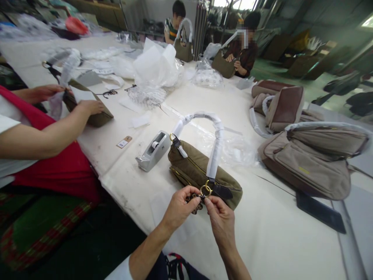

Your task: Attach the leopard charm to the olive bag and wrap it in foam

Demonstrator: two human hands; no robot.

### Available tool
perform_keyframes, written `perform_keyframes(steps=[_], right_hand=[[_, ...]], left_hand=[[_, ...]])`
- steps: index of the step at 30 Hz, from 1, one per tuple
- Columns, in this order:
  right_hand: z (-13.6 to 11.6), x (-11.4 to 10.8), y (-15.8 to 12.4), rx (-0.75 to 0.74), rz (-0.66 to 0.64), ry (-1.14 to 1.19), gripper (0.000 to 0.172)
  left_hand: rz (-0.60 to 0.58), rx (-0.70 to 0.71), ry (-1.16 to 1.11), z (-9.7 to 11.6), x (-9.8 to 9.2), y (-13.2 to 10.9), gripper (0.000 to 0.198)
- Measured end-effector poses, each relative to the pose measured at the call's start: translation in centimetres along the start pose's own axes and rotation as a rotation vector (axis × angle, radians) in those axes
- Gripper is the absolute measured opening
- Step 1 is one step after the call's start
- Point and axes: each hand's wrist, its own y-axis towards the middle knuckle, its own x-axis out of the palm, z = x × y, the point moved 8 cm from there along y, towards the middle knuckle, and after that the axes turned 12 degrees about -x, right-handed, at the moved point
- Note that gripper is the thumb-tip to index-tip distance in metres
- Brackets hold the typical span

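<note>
Olive fabric covers the handbag point(190, 157), just beyond both hands; what it holds cannot be seen. Left hand point(178, 206) and right hand point(223, 218) pinch the top of a spotted charm point(198, 209), right beneath the bag's gold rings point(206, 189). White tabletop point(271, 229) gives room right of the right hand; the table edge point(121, 200) runs left of the left hand. Beyond that hand stands a grey tape dispenser point(148, 158) with a roll inside.
</note>
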Motion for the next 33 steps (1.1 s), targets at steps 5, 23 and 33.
perform_keyframes(steps=[5, 23, 33], right_hand=[[0.2, 0.1, -0.2, -0.026, 0.021, 0.029, 0.026], [-1.1, 0.6, -0.5, -0.228, -0.035, -0.112, 0.019], [-0.7, 0.6, -0.2, -0.189, -0.033, -0.044, 0.019]], left_hand=[[-0.034, -0.001, -0.028, -0.4, 0.4, -0.3, 0.021], [0.136, 0.062, 0.005, 0.0, -0.9, -0.1, 0.009], [0.079, 0.079, 0.005, 0.0, -0.3, -0.5, 0.012]])
